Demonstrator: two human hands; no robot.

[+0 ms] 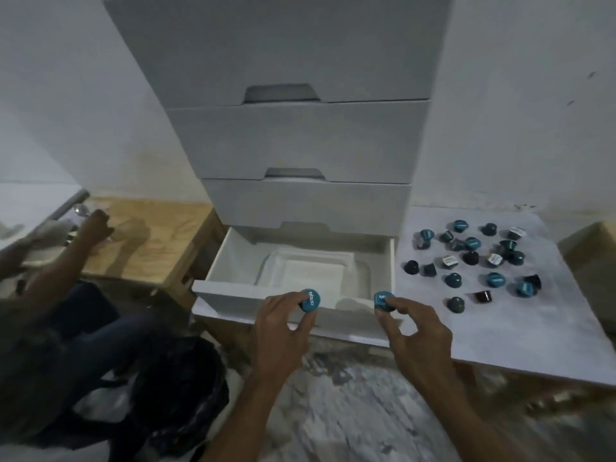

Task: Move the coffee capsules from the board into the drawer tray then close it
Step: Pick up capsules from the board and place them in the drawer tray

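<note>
The bottom drawer [233, 296] of a white drawer unit stands pulled out, with a white tray [361, 278] inside it. My left hand [283, 331] grips a blue coffee capsule [310, 300] over the drawer's front edge. My right hand [416, 331] pinches another blue capsule [383, 301] at the drawer's front right corner. Several blue and dark capsules [471, 258] lie scattered on the white board [520, 331] to the right of the drawer.
The white drawer unit [300, 138] has three shut drawers above the open one. Another person [66, 345] sits at the left, an arm reaching over a wooden stool [153, 241]. A dark bag [180, 395] lies on the marbled floor [350, 411]. A cardboard box [590, 258] stands at the far right.
</note>
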